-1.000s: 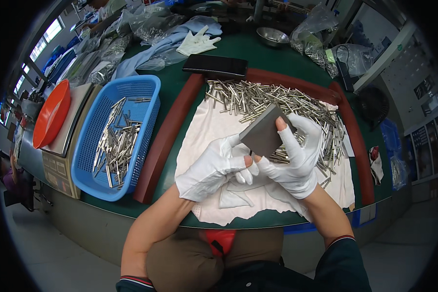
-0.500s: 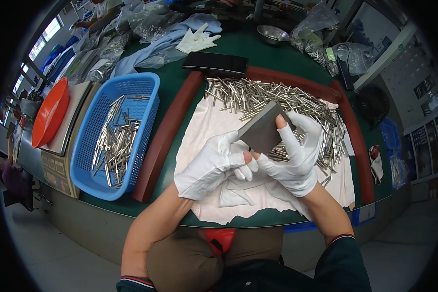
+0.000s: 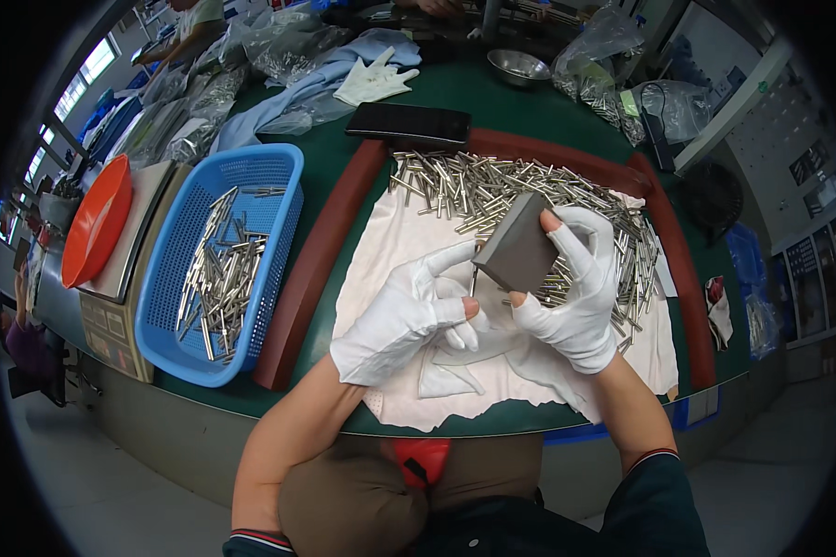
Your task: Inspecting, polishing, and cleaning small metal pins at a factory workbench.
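Green tabletop (image 3: 492,102) carries a white cloth (image 3: 390,241) with a heap of metal pins (image 3: 492,190) along its far edge. Over the cloth, the right hand (image 3: 576,297) — gloved, fingers wrapped round a grey block (image 3: 520,251) — meets the left hand (image 3: 404,316), pinching a thin pin (image 3: 474,277) against the block. Far left sits a blue basket (image 3: 172,278) of pins.

White cloth (image 3: 381,251) spread on the green table (image 3: 492,102) at its near edge, heap of short metal pins (image 3: 492,190) on the cloth's far part, blue plastic basket (image 3: 279,176) of pins left of the cloth, black flat phone (image 3: 409,123) behind the heap, small steel bowl (image 3: 517,65) toward the far edge.
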{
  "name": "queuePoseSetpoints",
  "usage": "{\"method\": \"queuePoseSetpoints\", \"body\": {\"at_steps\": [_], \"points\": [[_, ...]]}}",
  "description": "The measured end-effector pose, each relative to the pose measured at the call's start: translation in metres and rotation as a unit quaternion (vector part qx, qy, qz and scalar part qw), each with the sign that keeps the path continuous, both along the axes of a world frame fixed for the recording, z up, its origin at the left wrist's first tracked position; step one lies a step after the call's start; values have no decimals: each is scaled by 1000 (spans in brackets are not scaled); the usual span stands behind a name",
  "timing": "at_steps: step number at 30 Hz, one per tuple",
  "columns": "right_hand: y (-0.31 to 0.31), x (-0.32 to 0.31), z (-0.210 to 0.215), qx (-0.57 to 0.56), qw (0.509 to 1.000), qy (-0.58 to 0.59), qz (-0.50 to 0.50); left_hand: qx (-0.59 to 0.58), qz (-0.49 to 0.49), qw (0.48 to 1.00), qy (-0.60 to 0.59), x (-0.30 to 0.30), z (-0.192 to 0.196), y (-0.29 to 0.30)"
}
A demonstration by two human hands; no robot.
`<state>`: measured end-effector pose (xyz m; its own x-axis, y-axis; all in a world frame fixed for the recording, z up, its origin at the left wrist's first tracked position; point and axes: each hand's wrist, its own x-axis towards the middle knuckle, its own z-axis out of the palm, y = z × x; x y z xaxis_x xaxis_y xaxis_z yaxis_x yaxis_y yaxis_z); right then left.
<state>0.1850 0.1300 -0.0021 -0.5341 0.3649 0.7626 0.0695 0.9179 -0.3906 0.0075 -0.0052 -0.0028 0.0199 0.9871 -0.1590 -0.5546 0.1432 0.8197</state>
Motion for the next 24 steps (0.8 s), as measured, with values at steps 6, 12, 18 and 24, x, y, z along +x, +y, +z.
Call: {"method": "queuePoseSetpoints", "body": {"at_steps": [6, 12, 18, 24], "points": [[-1, 0, 0, 13, 999, -41, -4, -20, -5, 1000, 3, -3, 0, 0], [1, 1, 0, 20, 997, -73, -19, -21, -12, 999, 32, -5, 2, 0], [-5, -1, 1, 7, 998, -66, -4, -16, -9, 1000, -14, -5, 0, 0], [-1, 2, -1, 1, 998, -67, -6, -21, 0, 999, -31, -4, 0, 0]]}}
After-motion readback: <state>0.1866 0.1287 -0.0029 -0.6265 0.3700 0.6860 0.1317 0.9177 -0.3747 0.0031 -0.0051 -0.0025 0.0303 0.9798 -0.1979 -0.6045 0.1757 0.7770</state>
